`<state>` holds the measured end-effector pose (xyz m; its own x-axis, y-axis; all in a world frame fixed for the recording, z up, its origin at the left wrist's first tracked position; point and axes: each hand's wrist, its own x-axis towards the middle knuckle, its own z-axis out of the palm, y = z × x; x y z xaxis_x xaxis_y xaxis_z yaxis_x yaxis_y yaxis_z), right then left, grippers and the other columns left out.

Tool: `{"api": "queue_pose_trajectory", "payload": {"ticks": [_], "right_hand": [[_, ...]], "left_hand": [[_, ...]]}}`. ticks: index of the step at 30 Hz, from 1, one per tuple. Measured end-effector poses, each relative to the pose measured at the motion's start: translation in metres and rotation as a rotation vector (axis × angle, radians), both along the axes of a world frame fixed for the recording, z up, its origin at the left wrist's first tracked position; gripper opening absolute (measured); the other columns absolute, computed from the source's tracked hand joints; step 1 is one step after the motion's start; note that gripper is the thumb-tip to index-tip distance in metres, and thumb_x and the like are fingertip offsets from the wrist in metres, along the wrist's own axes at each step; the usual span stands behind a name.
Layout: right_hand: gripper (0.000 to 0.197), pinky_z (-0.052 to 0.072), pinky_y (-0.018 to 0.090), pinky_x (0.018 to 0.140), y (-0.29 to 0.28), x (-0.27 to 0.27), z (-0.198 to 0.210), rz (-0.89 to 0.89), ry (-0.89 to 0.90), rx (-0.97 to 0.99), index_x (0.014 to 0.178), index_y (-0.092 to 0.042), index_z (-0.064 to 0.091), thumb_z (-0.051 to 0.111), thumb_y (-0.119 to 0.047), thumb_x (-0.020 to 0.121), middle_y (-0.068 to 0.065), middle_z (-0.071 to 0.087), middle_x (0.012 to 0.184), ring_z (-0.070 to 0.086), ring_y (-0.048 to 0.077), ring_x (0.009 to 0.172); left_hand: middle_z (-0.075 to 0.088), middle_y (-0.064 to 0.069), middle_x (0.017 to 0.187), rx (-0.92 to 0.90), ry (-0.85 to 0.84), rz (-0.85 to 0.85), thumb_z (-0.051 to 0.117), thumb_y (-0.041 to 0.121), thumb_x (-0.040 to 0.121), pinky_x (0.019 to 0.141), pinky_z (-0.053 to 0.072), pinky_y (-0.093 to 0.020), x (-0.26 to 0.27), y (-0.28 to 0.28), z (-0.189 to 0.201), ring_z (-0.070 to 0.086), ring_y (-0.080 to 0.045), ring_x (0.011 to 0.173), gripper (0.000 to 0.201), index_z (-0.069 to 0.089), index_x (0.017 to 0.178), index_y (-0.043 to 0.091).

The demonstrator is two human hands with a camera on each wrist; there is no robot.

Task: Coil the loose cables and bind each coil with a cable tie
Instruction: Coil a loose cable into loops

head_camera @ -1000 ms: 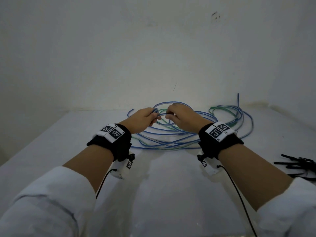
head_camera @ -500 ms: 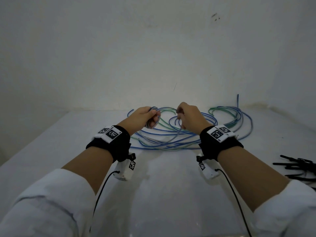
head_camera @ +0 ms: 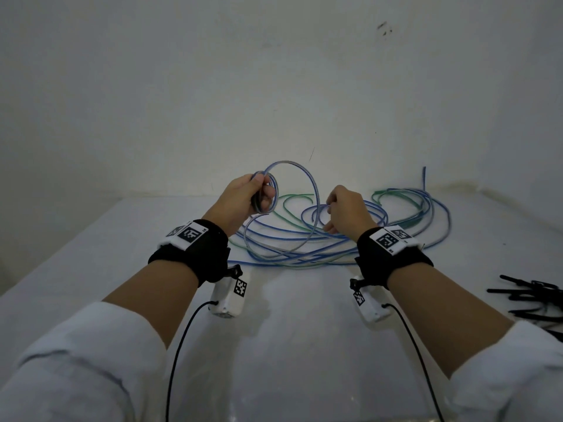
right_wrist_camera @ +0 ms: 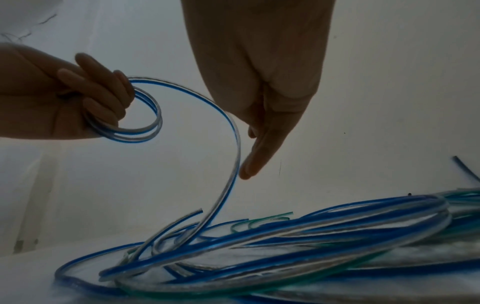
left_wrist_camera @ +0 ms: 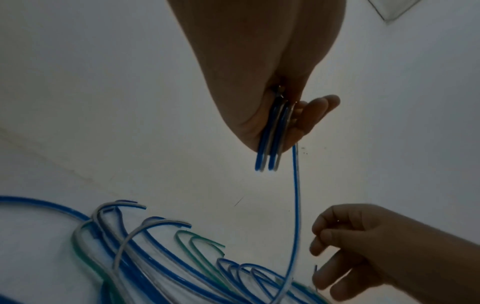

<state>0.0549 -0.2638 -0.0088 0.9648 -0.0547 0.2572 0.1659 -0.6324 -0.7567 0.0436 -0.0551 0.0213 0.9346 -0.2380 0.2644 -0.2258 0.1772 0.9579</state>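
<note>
My left hand (head_camera: 259, 197) is raised above the table and grips a small coil of blue cable (head_camera: 269, 193), two or three turns seen edge-on in the left wrist view (left_wrist_camera: 270, 148). From the coil one strand (head_camera: 315, 190) arcs up and drops to the loose blue and green cable pile (head_camera: 350, 248). My right hand (head_camera: 335, 208) hovers over the pile with loosely curled fingers. Its thumb (right_wrist_camera: 249, 160) lies just beside the hanging strand (right_wrist_camera: 231, 174), and no grip on the strand shows.
A heap of black cable ties (head_camera: 533, 300) lies at the right edge of the white table (head_camera: 289, 345). A white wall stands close behind the cables. One blue cable end (head_camera: 424, 178) sticks up at the back right.
My left hand has lifted and moved left with the coil, which has gained a turn. My right hand has moved right and let go of the strand it was feeding.
</note>
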Motion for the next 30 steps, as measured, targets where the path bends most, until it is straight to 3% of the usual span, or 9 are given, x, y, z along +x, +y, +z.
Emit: {"api": "queue_pose_trajectory", "payload": {"ticks": [3, 5, 11, 15, 19, 22, 24, 27, 30], "right_hand": [[0.025, 0.057, 0.038, 0.05, 0.007, -0.002, 0.003, 0.083, 0.054, 0.158, 0.121, -0.008, 0.04, 0.034, -0.002, 0.097, 0.013, 0.046, 0.115, 0.064, 0.031, 0.056], [0.036, 0.056, 0.032, 0.047, 0.01, -0.001, 0.004, 0.086, 0.089, 0.221, 0.131, -0.01, 0.033, 0.042, -0.004, 0.097, 0.005, 0.047, 0.109, 0.063, 0.028, 0.056], [0.007, 0.056, 0.034, 0.047, 0.009, 0.0, -0.006, 0.058, 0.11, 0.221, 0.093, -0.004, 0.047, 0.046, 0.003, 0.094, 0.022, 0.057, 0.084, 0.065, 0.027, 0.053], [0.012, 0.051, 0.027, 0.043, 0.01, 0.001, -0.005, 0.004, 0.045, 0.273, 0.089, -0.003, 0.046, 0.04, 0.007, 0.091, 0.016, 0.053, 0.075, 0.058, 0.027, 0.049], [0.013, 0.047, 0.02, 0.046, 0.02, 0.001, 0.003, 0.122, -0.078, -0.005, 0.087, 0.003, 0.056, 0.044, 0.007, 0.088, 0.017, 0.056, 0.078, 0.057, 0.027, 0.059], [0.014, 0.045, 0.022, 0.06, 0.027, -0.003, 0.008, 0.246, -0.145, -0.215, 0.091, 0.002, 0.065, 0.051, 0.001, 0.088, 0.016, 0.064, 0.086, 0.06, 0.027, 0.073], [0.014, 0.036, 0.02, 0.069, 0.029, -0.004, 0.011, 0.283, -0.216, -0.319, 0.094, 0.0, 0.067, 0.055, -0.003, 0.088, 0.013, 0.066, 0.093, 0.056, 0.021, 0.08], [0.012, 0.034, 0.018, 0.071, 0.027, -0.002, 0.014, 0.302, -0.334, -0.346, 0.093, -0.001, 0.068, 0.06, -0.001, 0.084, 0.013, 0.066, 0.091, 0.056, 0.022, 0.083], [0.009, 0.038, 0.028, 0.069, 0.027, 0.001, 0.012, 0.292, -0.426, -0.407, 0.089, -0.001, 0.065, 0.061, 0.0, 0.08, 0.014, 0.062, 0.083, 0.052, 0.022, 0.075]], "left_hand": [[0.063, 0.004, 0.059, -0.011, -0.002, -0.025, 0.031, 0.015, 0.102, 0.049, 0.045, -0.018, -0.002, -0.003, 0.002, 0.048, -0.009, 0.045, 0.025, 0.049, 0.085, 0.01], [0.063, 0.004, 0.059, -0.002, -0.007, -0.052, 0.03, 0.015, 0.102, 0.049, 0.044, -0.018, -0.005, -0.007, 0.003, 0.047, -0.008, 0.044, 0.025, 0.049, 0.085, 0.01], [0.068, 0.003, 0.063, -0.03, -0.051, -0.004, 0.028, 0.016, 0.102, 0.051, 0.045, -0.018, -0.005, -0.005, 0.006, 0.048, -0.008, 0.045, 0.026, 0.048, 0.086, 0.011], [0.074, -0.002, 0.086, 0.048, -0.148, 0.007, 0.026, 0.019, 0.103, 0.063, 0.047, -0.02, -0.005, -0.005, 0.006, 0.061, -0.01, 0.06, 0.027, 0.047, 0.087, 0.013], [0.066, -0.013, 0.114, 0.12, -0.24, -0.007, 0.026, 0.019, 0.103, 0.069, 0.048, -0.023, -0.007, -0.016, 0.007, 0.067, -0.021, 0.095, 0.021, 0.044, 0.098, 0.009], [0.059, -0.009, 0.121, 0.203, -0.263, 0.065, 0.028, 0.016, 0.102, 0.071, 0.05, -0.019, -0.005, -0.023, 0.007, 0.062, -0.016, 0.104, 0.018, 0.042, 0.107, 0.005], [0.061, -0.008, 0.121, 0.378, -0.319, 0.146, 0.031, 0.017, 0.102, 0.073, 0.049, -0.017, 0.0, -0.022, 0.002, 0.061, -0.012, 0.103, 0.02, 0.045, 0.108, 0.004], [0.065, -0.001, 0.095, 0.644, -0.458, 0.24, 0.035, 0.016, 0.1, 0.068, 0.041, -0.006, 0.001, -0.018, -0.003, 0.059, 0.004, 0.078, 0.02, 0.046, 0.084, 0.01], [0.062, -0.007, 0.088, 0.769, -0.47, 0.337, 0.037, 0.019, 0.1, 0.072, 0.041, -0.024, 0.007, -0.011, -0.007, 0.056, -0.016, 0.08, 0.025, 0.05, 0.09, 0.0]]}}
